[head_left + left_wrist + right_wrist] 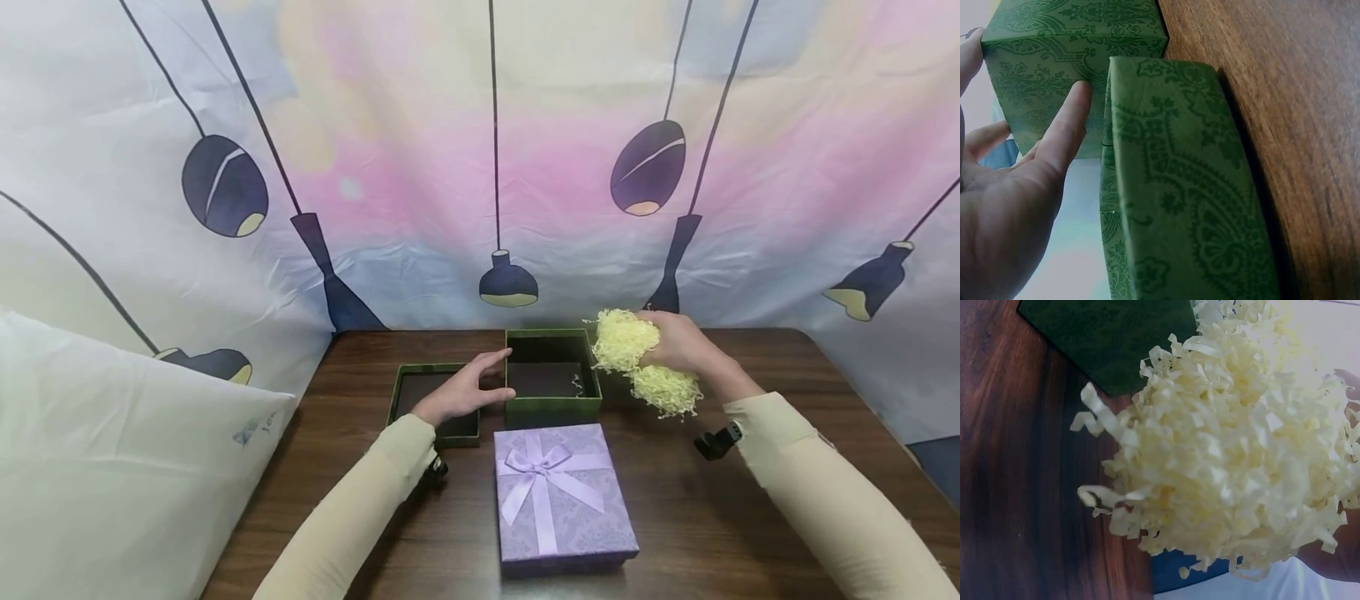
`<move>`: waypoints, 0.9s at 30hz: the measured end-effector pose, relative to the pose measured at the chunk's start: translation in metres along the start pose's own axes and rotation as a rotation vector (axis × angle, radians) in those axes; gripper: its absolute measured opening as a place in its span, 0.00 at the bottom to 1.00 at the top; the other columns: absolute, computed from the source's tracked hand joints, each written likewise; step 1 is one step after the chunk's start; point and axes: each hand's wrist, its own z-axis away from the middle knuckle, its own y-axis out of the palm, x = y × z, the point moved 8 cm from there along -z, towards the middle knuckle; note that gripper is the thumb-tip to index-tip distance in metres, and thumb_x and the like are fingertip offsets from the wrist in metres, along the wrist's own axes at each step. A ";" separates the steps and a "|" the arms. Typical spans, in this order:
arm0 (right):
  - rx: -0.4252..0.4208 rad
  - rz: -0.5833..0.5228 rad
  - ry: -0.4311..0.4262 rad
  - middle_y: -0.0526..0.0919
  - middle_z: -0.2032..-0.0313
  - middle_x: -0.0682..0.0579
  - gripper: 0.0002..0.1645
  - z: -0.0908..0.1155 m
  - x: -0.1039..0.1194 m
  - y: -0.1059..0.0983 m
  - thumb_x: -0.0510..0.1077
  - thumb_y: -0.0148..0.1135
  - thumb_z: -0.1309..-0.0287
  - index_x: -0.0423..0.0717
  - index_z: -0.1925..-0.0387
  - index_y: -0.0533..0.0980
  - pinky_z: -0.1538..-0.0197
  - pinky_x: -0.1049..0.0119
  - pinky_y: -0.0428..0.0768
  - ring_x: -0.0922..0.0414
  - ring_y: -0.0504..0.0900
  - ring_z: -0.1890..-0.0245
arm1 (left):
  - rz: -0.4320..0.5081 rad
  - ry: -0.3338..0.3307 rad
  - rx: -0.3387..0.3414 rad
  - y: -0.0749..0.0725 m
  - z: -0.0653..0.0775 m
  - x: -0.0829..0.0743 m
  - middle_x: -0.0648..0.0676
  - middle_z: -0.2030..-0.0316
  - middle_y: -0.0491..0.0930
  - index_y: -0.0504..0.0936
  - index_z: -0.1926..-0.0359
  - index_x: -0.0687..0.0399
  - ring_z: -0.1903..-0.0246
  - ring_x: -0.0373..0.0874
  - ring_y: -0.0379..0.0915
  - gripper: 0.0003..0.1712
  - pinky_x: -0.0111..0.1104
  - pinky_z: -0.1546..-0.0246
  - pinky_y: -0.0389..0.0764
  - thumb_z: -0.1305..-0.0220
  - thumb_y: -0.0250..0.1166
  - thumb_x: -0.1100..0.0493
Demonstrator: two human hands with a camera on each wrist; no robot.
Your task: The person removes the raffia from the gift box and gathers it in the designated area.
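A bundle of pale yellow shredded paper [626, 340] is gripped in my right hand [678, 343], just right of the green box. Shreds bulge out on both sides of the fist and fill the right wrist view. The open green box [553, 407] has a dark inside with a few stray shreds on its bottom. My left hand [468, 387] is at the box's left side, fingers extended and spread; in the left wrist view a fingertip lies against its patterned wall [1041, 81]. Under that wrist sits a shallow green lid [459, 441], inside facing up.
In front of the green box lies a closed lilac gift box [558, 500] with a ribbon bow. All of it stands on a dark wooden table [697, 517]. A cloth printed with lamps [420, 167] hangs behind, and white fabric [135, 450] drapes at the left.
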 end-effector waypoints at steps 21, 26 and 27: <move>-0.001 0.059 0.018 0.71 0.38 0.30 0.53 0.016 -0.026 0.005 0.43 0.75 0.62 0.32 0.33 0.64 0.37 0.38 0.69 0.32 0.68 0.38 | -0.001 0.008 -0.006 0.000 0.001 0.001 0.55 0.26 0.52 0.54 0.24 0.36 0.31 0.56 0.60 0.44 0.53 0.33 0.66 0.36 0.67 0.47; 0.015 0.079 -0.004 0.72 0.39 0.29 0.52 0.020 -0.028 0.013 0.41 0.76 0.63 0.32 0.33 0.65 0.38 0.38 0.70 0.31 0.69 0.39 | 0.013 0.013 -0.002 0.000 0.001 0.001 0.56 0.26 0.52 0.54 0.24 0.39 0.31 0.58 0.59 0.44 0.55 0.33 0.64 0.36 0.67 0.49; 0.017 0.093 -0.015 0.72 0.40 0.29 0.52 0.021 -0.028 0.015 0.41 0.76 0.63 0.32 0.34 0.65 0.38 0.38 0.70 0.31 0.69 0.39 | 0.016 0.015 0.000 0.000 0.001 0.000 0.56 0.26 0.52 0.54 0.24 0.40 0.31 0.58 0.59 0.44 0.55 0.33 0.64 0.36 0.67 0.50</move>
